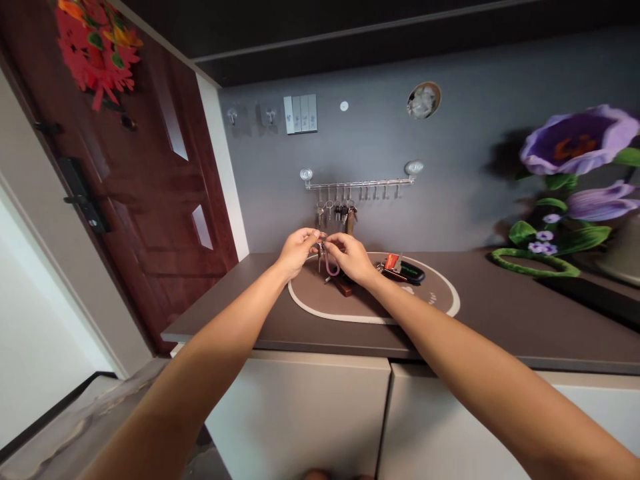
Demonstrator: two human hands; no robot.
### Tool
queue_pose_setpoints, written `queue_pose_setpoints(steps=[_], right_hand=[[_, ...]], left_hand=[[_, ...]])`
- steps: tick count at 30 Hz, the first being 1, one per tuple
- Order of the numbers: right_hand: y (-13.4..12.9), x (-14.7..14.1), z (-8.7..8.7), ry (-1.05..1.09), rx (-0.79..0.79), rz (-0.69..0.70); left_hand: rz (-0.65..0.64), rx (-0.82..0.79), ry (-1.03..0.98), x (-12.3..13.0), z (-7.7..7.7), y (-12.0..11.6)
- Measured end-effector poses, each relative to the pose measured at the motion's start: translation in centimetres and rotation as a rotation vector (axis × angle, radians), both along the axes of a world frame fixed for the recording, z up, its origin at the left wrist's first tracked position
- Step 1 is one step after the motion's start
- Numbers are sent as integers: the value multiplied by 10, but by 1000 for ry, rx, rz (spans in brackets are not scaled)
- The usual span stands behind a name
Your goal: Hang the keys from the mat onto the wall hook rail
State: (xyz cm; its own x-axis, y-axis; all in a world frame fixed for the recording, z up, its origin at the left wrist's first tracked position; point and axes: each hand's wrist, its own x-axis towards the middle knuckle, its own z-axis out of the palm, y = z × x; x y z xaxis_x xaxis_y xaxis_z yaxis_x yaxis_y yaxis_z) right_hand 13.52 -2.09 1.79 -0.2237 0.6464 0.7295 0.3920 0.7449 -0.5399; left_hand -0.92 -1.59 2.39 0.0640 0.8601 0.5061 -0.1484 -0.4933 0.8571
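Above an oval brown mat [345, 313] with a pale rim, my two hands meet at a bunch of keys [320, 259] with a pink loop strap [333, 267]. The fingers of my left hand [299, 251] pinch the key ring at its top. From the other side, my right hand [350, 256] pinches the same ring or the strap's end; which one is hidden. Behind the hands, several keys [340, 212] hang from the left hooks of a clear hook rail [365, 183] on the grey wall.
On the mat lie a black case [413, 272] and a red-and-silver item [393, 262]. A brown wooden piece [344, 288] is below my hands. Purple fabric flowers [575, 150] stand at the right on the dark counter [505, 327]. A dark red door [150, 200] is at the left.
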Motion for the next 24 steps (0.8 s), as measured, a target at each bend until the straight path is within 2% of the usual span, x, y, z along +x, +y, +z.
queue_pose_setpoints(steps=[8, 18, 24], right_hand=[[6, 0, 1, 252, -138, 137], [0, 13, 19, 532, -266, 252], [10, 25, 27, 612, -321, 297]], left_hand=[[-2, -7, -2, 6, 2, -2], [-13, -25, 14, 23, 28, 0], [24, 32, 61, 36, 32, 13]])
